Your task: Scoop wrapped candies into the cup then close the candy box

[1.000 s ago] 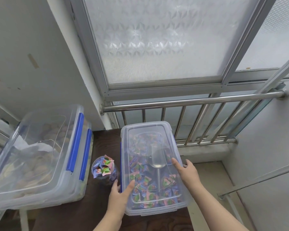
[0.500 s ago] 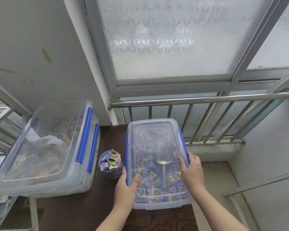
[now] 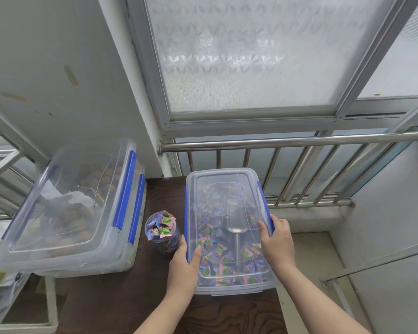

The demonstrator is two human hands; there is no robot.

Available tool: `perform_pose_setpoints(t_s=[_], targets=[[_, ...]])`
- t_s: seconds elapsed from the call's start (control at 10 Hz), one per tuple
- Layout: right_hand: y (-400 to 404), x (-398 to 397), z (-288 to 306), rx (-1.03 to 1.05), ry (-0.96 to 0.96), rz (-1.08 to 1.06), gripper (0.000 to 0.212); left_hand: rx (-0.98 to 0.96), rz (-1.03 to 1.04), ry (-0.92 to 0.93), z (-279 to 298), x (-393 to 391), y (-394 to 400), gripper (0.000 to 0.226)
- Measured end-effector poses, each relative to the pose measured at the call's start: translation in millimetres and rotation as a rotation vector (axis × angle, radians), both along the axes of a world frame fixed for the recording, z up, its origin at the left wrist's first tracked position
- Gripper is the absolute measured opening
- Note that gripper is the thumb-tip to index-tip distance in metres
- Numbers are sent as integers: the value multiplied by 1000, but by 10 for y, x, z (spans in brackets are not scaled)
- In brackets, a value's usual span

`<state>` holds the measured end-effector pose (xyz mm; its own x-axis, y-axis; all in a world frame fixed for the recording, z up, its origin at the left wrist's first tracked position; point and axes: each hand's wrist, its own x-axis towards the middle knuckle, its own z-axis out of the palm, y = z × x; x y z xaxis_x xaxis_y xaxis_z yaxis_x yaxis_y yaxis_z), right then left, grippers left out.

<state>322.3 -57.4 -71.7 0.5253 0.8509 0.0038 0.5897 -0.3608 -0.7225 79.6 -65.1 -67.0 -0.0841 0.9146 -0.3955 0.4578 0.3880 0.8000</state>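
The clear candy box (image 3: 227, 289) stands on the dark wooden table (image 3: 121, 300), its clear lid (image 3: 225, 179) lying on top. Wrapped candies (image 3: 221, 255) and a metal scoop (image 3: 236, 221) show through the lid. My left hand (image 3: 184, 266) presses on the box's left blue latch, thumb on the lid. My right hand (image 3: 276, 239) presses on the right blue latch (image 3: 263, 201). A clear cup (image 3: 163, 233), heaped with wrapped candies, stands just left of the box, touching my left hand's fingers.
A larger clear box (image 3: 65, 213) with blue latches, holding brown round things, sits at the left, its lid resting tilted. A steel railing (image 3: 292, 142) and frosted window stand behind the table. The table's right edge drops off beside the candy box.
The lid has settled flat on the candy box. Both hands have slid from the lid's top to the box's two side latches. The view has shifted slightly.
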Motion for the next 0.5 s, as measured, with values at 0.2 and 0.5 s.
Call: perform_pose_setpoints(t_s=[0.2, 0.5], targets=[[-12, -16, 25, -25, 0, 11, 40, 19, -14, 45, 21, 11, -25, 75], [1, -9, 114, -117, 46, 12, 51, -36, -85, 92, 51, -21, 48, 73]])
